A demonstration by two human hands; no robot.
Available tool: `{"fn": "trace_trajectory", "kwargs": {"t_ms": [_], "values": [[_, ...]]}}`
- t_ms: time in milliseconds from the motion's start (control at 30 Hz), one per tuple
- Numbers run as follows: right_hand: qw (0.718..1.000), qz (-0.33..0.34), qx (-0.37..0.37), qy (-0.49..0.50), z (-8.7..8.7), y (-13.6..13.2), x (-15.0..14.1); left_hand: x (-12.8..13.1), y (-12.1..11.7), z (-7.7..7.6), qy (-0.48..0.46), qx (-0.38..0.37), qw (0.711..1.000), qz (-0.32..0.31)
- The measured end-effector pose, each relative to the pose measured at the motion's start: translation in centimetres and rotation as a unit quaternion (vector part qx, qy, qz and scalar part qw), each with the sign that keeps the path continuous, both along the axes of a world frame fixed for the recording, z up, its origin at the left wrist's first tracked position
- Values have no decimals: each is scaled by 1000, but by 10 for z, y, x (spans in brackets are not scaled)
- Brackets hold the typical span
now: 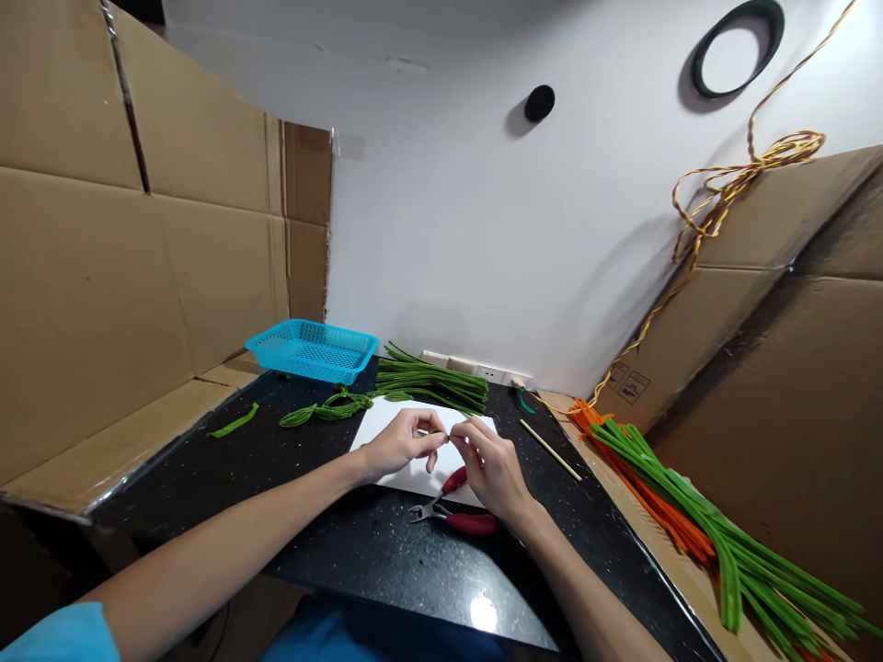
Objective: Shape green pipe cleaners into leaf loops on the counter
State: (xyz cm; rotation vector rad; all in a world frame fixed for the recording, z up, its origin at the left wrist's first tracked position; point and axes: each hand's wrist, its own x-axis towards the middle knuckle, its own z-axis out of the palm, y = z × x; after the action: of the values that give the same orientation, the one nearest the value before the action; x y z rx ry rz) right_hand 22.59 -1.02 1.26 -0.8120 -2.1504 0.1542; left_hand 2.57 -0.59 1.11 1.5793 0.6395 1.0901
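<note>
My left hand point(400, 445) and my right hand point(494, 464) meet over a white sheet of paper point(376, 418). Thumb and fingers of both pinch a short green pipe cleaner point(437, 431), mostly hidden by the fingertips. Under my right hand lie cutting pliers point(471, 524) with red handles, their jaws pointing left and partly on the paper. Left of the paper are several green pipe cleaners bent into leaf-like loops point(329, 409). Behind it rests a bundle of straight dark green pipe cleaners point(433, 383).
A blue plastic basket point(310, 354) stands at the back left of the black tabletop point(324, 542). A lone green strip point(235, 421) lies left, a thin wooden stick point(550, 450) right. Orange pipe cleaners point(648, 501) and light green ones point(717, 524) lie along the right cardboard.
</note>
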Motion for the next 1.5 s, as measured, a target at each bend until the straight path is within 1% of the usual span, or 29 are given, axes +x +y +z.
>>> {"fn": "trace_trajectory", "kwargs": {"t_ms": [67, 100, 133, 167, 200, 233, 267, 300, 333, 367, 400, 433, 467, 500, 567, 600, 700, 800, 867, 967, 1067, 1133, 1200, 1333, 1400, 1500], "values": [[993, 10, -87, 78, 1, 1, -4, 0, -3, 3, 24, 46, 998, 31], [984, 18, -139, 114, 2, 1, -6, -1, -5, 4, 47, 82, 994, 54], [971, 29, -192, 142, 3, 2, -8, -2, -6, 5, 82, 126, 986, 78], [957, 43, -238, 159, 3, 2, -9, -4, -8, 5, 126, 187, 968, 113], [945, 60, -274, 171, 4, 3, -9, -6, -8, 5, 173, 262, 940, 134], [936, 75, -294, 179, 5, 3, -9, -9, -8, 5, 219, 345, 903, 135], [932, 85, -303, 178, 4, 3, -9, -11, -8, 4, 257, 427, 857, 129], [931, 87, -310, 172, 4, 4, -8, -13, -6, 3, 285, 491, 813, 130], [931, 86, -313, 168, 2, 4, -7, -15, -4, 2, 303, 537, 776, 135], [932, 83, -311, 168, 1, 5, -6, -17, -2, 1, 314, 568, 748, 139], [933, 85, -308, 165, 0, 5, -6, -18, -1, 0, 319, 588, 730, 140], [934, 89, -304, 167, -1, 5, -6, -19, 0, -1, 322, 592, 725, 140], [935, 93, -300, 165, -1, 5, -6, -19, 0, -1, 318, 584, 733, 143], [936, 96, -296, 164, -1, 5, -7, -19, -1, -2, 309, 563, 752, 150], [941, 97, -282, 160, -1, 4, -7, -18, -3, -4, 288, 501, 800, 164], [944, 96, -273, 156, 0, 4, -7, -17, -4, -5, 279, 475, 817, 168], [952, 95, -252, 144, -1, 4, -6, -14, -7, -6, 260, 435, 846, 166], [945, 104, -270, 150, -1, 5, -5, -13, -8, -7, 229, 396, 875, 162], [942, 107, -279, 152, -2, 6, -4, -13, -8, -7, 217, 383, 885, 152], [946, 95, -272, 149, -4, 8, -3, -12, -7, -7, 209, 362, 895, 152], [951, 71, -253, 162, -3, 9, -1, -9, -7, -5, 198, 297, 916, 184], [955, 61, -238, 165, -2, 9, 1, -7, -8, -4, 185, 245, 932, 192], [957, 58, -235, 158, -1, 9, 3, -4, -8, -2, 171, 203, 948, 177], [957, 55, -247, 145, -1, 8, 3, -1, -7, -4, 144, 147, 971, 120], [956, 57, -247, 147, -2, 9, 2, 0, -6, -6, 146, 135, 975, 102], [955, 62, -247, 151, -4, 10, 1, 2, -6, -10, 161, 133, 973, 98]]}}
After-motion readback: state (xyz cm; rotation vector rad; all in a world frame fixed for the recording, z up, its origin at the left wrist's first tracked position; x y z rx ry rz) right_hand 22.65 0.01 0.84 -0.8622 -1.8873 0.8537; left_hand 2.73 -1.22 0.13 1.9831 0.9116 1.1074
